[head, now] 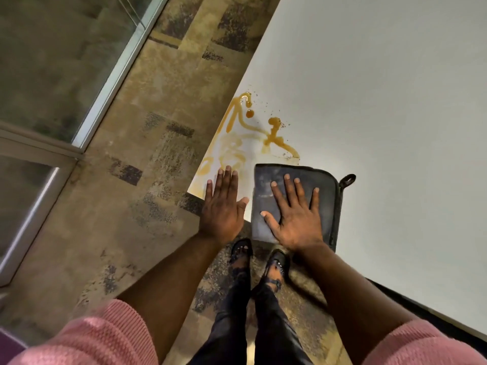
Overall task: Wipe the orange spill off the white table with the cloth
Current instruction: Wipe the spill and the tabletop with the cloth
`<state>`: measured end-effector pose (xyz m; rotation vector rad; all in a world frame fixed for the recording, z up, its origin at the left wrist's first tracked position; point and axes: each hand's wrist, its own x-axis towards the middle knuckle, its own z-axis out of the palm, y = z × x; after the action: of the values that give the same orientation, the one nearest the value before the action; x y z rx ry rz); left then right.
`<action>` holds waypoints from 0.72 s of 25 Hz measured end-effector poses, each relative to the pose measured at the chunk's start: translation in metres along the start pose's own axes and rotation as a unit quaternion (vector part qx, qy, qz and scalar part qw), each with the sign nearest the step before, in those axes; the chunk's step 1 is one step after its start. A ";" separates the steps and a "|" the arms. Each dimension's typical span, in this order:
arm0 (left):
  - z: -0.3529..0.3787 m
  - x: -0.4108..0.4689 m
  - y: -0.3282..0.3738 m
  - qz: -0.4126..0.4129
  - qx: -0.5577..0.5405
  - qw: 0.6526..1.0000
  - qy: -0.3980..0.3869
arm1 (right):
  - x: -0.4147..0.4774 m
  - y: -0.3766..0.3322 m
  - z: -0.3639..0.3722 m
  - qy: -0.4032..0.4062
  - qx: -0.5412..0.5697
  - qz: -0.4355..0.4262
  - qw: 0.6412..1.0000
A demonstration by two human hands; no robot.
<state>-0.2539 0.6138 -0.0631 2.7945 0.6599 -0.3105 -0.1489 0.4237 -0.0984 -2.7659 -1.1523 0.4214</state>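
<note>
Pressing flat on folded grey cloth (295,196), right hand (296,219), streaky orange spill (253,133) beyond

Soft even light, wide-angle edge warping

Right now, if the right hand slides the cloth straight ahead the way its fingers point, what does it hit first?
Probably the orange spill: the right hand lies flat on the cloth, whose far edge sits right at the nearest streak.

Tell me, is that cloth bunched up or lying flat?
Flat. The cloth lies spread on the table with the right hand pressed open on it. Whether it is doubled over, I cannot tell.
</note>
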 end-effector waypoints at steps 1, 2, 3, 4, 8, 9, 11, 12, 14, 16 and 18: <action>0.003 0.000 -0.005 0.000 0.008 1.000 -0.001 | 0.017 -0.004 -0.003 0.002 0.002 0.013 1.000; 0.006 0.000 -0.011 0.000 0.012 1.000 0.001 | 0.034 -0.012 -0.005 0.004 0.004 0.018 1.000; 0.009 -0.001 -0.017 0.002 0.011 1.000 0.008 | 0.046 -0.020 -0.005 0.006 0.003 0.015 1.000; 0.013 -0.001 -0.023 0.000 0.007 1.000 0.018 | 0.053 -0.030 -0.003 0.004 0.001 0.008 1.000; 0.014 0.001 -0.025 -0.034 -0.025 0.997 0.059 | 0.041 -0.047 -0.007 -0.024 0.032 -0.061 0.997; 0.014 0.002 -0.017 -0.029 -0.030 0.997 0.063 | 0.033 -0.042 -0.012 -0.010 0.055 -0.062 0.996; 0.013 0.008 0.004 0.003 -0.035 0.997 0.067 | 0.020 -0.015 -0.022 0.051 0.100 0.001 0.994; 0.013 0.012 0.018 0.026 -0.035 0.997 0.064 | 0.012 0.006 -0.027 0.075 0.111 0.051 0.990; 0.017 0.025 0.051 0.067 -0.017 0.996 0.054 | -0.004 0.055 -0.032 0.091 0.108 0.116 0.983; 0.023 0.038 0.079 0.064 0.005 0.998 0.020 | -0.013 0.088 -0.031 0.067 0.069 0.117 0.988; 0.032 0.048 0.095 0.045 0.020 0.999 -0.005 | -0.013 0.102 -0.025 0.043 0.045 0.105 0.993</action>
<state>-0.1731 0.5420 -0.0870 2.8478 0.5288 -0.3238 -0.0807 0.3425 -0.0938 -2.8056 -0.8058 0.3617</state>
